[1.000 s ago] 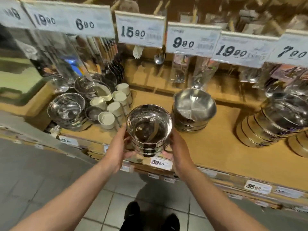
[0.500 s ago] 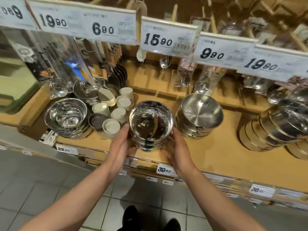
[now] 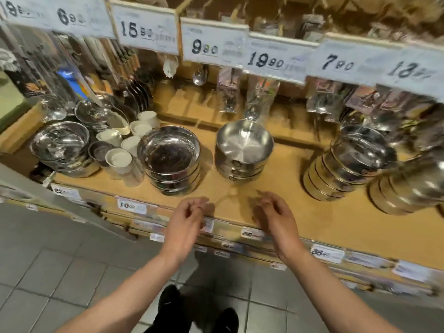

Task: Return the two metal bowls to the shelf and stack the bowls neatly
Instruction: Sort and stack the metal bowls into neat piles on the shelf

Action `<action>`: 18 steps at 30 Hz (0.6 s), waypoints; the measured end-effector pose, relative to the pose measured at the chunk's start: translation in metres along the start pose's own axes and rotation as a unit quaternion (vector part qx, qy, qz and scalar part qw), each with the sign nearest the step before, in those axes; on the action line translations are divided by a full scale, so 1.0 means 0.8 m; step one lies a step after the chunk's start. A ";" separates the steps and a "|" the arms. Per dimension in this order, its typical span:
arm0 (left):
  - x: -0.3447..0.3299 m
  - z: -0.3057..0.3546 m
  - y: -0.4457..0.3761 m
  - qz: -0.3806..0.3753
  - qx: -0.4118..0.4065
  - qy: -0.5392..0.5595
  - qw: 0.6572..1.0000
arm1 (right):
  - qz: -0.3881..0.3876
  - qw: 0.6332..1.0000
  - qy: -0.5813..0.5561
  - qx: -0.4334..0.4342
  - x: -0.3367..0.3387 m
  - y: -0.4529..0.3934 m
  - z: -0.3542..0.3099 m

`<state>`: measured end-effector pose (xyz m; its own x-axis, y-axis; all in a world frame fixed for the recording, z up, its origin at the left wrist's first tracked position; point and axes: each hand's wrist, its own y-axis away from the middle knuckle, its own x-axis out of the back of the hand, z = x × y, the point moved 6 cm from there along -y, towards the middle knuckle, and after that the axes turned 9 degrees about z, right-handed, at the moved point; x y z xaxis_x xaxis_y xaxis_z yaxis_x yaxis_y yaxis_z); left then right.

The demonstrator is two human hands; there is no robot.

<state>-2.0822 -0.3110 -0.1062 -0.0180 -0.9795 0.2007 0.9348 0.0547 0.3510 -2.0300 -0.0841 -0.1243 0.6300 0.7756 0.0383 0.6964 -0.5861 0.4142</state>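
Bowls point(image 3: 171, 156) sitting stacked on shelf point(image 3: 276, 188), frame centre-left; left hand point(image 3: 186, 218) and right hand point(image 3: 274, 216) hovering below, grip loosely curled, holding nothing.

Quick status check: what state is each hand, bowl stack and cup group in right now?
Left hand: empty, fingers loosely curled, off the bowls.
Right hand: empty, fingers loosely curled.
Returned bowl stack: nested, upright on the shelf.
Neighbouring bowl stack: nested, top bowl tilted.
White cups: stacked, beside the returned stack.
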 end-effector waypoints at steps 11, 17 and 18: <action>-0.099 0.054 -0.089 -0.057 -0.138 -0.021 0.989 | -0.050 0.995 -0.082 0.012 -0.041 -0.091 -0.022; -0.111 0.042 -0.129 -0.046 -0.113 0.087 0.989 | -0.103 0.977 -0.183 0.030 -0.054 -0.114 -0.021; -0.113 0.040 -0.130 -0.042 -0.104 0.097 0.989 | -0.100 0.978 -0.181 0.033 -0.049 -0.115 -0.020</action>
<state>-2.1890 -0.2218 -0.1318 -0.0490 -0.9988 -0.0075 0.9859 -0.0495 0.1596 -2.1243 -0.0573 -0.1489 0.5509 0.7495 -0.3670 0.8313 -0.4539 0.3209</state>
